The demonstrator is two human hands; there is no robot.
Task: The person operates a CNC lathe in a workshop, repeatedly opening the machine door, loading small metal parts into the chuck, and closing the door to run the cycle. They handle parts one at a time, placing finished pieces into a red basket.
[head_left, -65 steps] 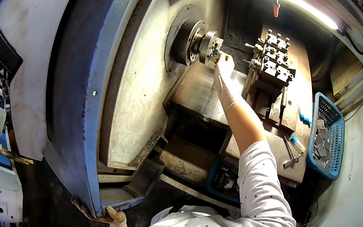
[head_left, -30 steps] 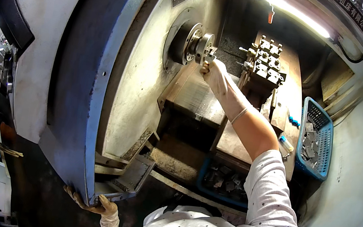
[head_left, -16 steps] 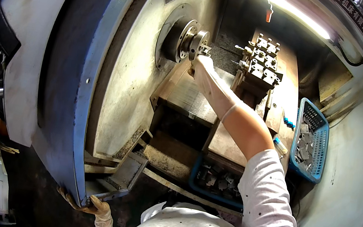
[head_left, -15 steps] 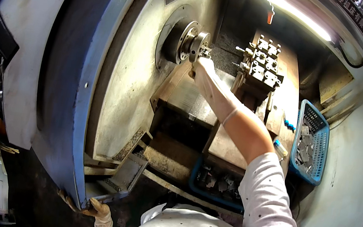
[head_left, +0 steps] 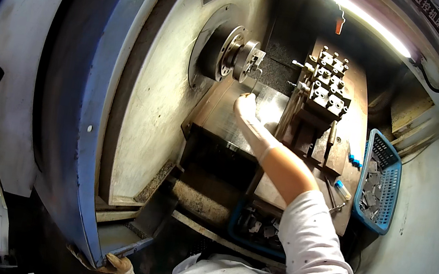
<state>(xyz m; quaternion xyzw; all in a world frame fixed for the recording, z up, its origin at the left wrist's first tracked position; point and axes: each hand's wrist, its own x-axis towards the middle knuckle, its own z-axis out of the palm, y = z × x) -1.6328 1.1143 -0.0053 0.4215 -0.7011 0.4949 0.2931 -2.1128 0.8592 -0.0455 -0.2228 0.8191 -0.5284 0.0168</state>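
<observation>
My right hand (head_left: 245, 105), in a pale glove, is closed on a thin metal rod with a hooked end (head_left: 256, 80). Its bent tip is close to the workholding fixture (head_left: 248, 61) on the lathe spindle; I cannot tell whether they touch. A small metal piece (head_left: 258, 57) sits on the face of that fixture. Down at the lower left, my gloved left hand (head_left: 118, 265) grips the bottom corner of the blue machine door (head_left: 88, 173), with fingers on both sides of its edge.
Right of the spindle stands a tool block (head_left: 331, 86) with several holders, two pointing left. A blue basket (head_left: 362, 182) of flat metal parts is at the right, another blue bin (head_left: 234, 225) below. Blue-capped items and a rod lie on the slide. A lamp (head_left: 369, 23) shines above.
My right hand has drawn back from the fixture, down toward me, and the hooked rod now shows. The left hand stays on the door. The view has shifted slightly.
</observation>
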